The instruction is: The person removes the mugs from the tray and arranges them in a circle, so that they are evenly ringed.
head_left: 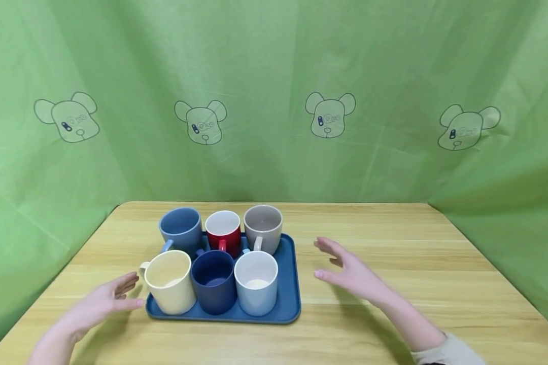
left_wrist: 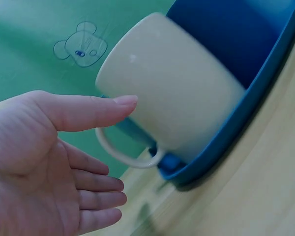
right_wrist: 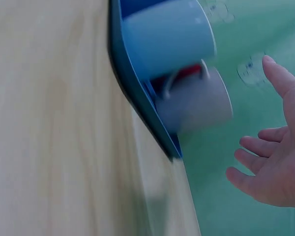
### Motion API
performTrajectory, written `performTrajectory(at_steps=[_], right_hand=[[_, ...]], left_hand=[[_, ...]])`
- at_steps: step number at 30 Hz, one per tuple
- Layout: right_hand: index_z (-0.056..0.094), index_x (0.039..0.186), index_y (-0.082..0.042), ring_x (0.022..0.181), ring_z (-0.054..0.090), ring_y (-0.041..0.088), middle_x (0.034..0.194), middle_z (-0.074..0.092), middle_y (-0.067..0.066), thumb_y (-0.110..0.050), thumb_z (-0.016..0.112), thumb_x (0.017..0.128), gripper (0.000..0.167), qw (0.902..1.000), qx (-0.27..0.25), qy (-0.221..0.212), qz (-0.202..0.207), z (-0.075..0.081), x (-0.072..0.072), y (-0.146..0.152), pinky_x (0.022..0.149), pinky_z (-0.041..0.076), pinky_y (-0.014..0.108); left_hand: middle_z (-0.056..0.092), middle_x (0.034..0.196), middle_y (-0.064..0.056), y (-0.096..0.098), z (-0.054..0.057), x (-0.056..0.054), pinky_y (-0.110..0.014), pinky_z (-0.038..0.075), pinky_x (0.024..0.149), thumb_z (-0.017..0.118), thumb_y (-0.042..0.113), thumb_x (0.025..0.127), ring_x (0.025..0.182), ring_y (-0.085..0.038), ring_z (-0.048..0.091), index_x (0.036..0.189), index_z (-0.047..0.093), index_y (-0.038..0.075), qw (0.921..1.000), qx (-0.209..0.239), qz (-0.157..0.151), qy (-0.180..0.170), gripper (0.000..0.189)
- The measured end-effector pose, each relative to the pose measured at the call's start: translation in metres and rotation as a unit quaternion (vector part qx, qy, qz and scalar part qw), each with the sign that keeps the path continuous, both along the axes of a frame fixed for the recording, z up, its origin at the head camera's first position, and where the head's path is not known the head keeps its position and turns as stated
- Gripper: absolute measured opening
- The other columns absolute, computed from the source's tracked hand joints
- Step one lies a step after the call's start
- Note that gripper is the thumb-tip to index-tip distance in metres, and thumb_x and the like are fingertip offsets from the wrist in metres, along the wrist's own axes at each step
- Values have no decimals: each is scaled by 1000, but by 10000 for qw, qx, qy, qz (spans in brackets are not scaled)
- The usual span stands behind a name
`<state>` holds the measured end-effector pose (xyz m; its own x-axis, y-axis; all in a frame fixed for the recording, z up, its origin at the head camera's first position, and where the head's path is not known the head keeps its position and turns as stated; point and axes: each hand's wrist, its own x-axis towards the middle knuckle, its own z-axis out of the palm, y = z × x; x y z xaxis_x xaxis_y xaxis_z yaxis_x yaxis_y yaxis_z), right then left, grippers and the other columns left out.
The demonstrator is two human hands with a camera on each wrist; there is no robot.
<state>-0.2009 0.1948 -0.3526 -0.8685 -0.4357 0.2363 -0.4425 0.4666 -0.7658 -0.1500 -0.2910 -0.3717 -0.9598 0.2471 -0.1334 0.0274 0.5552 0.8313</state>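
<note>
A blue tray [head_left: 288, 294] with rounded corners and a raised lip lies low and left of centre in the head view, loaded with six upright mugs in two close rows. The person's left hand [head_left: 101, 305] is at lower left, thumb well apart from extended fingers, holding nothing, just beside the cream mug [head_left: 174, 296]; the right hand [head_left: 352, 272], right of centre, is likewise spread and free, apart from the tray. For a two-sided lift, level and slow would probably serve best, with the left fingers kept low to clear the cream handle jutting outward and the right hand needing to come further in; the mugs' weight seems to sit leftward. Next to the cream mug stand a navy mug [head_left: 216, 295] and a pale blue mug [head_left: 258, 299] with a white inside; behind are a wider blue mug [head_left: 188, 239], a small red mug [head_left: 227, 239] and a grey mug [head_left: 272, 243], all smooth and ceramic-looking. Beneath runs a pale wood-grained table [head_left: 420, 248], and beyond it hangs a softly creased green cloth [head_left: 274, 167]
</note>
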Motion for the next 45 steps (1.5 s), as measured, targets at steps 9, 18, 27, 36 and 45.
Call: performTrajectory(at_steps=[9,18,27,36,45], right_hand=[[30,141,3,129,36,34,141,40,19,-22,75,79,80,9974,-168,-360,603,-4,7,-45,103,33,51],[34,139,3,116,48,34,136,44,19,-29,78,75,85,9983,-41,-316,488,-15,9,-78,94,41,52],[33,139,3,114,49,31,132,46,17,-22,81,72,86,9974,-524,-467,176,-22,10,-96,93,45,46],[33,138,3,111,49,31,130,46,18,-27,87,62,97,9977,-529,-111,-402,-28,14,-110,92,42,49],[40,131,-3,99,54,23,117,51,7,-30,87,59,90,9969,-391,210,-652,-33,12,-115,79,49,38]], left_hand=[[23,137,-42,7,-11,1,-54,35,99,63,13,87,123,-53,32,133,16,-25,9991,415,-62,-96,76],[27,136,-42,10,-12,2,-49,38,98,61,15,89,123,-51,35,131,19,-26,9972,633,-277,-270,72],[25,135,-44,14,-15,2,-46,42,95,61,15,89,122,-51,37,132,17,-27,9967,661,-420,-204,74],[27,136,-41,18,-18,0,-46,40,98,63,19,88,124,-49,36,133,21,-24,9983,525,-138,-222,75],[28,137,-40,18,-20,1,-54,35,98,63,22,88,124,-49,35,133,22,-23,9988,386,139,-261,77]])
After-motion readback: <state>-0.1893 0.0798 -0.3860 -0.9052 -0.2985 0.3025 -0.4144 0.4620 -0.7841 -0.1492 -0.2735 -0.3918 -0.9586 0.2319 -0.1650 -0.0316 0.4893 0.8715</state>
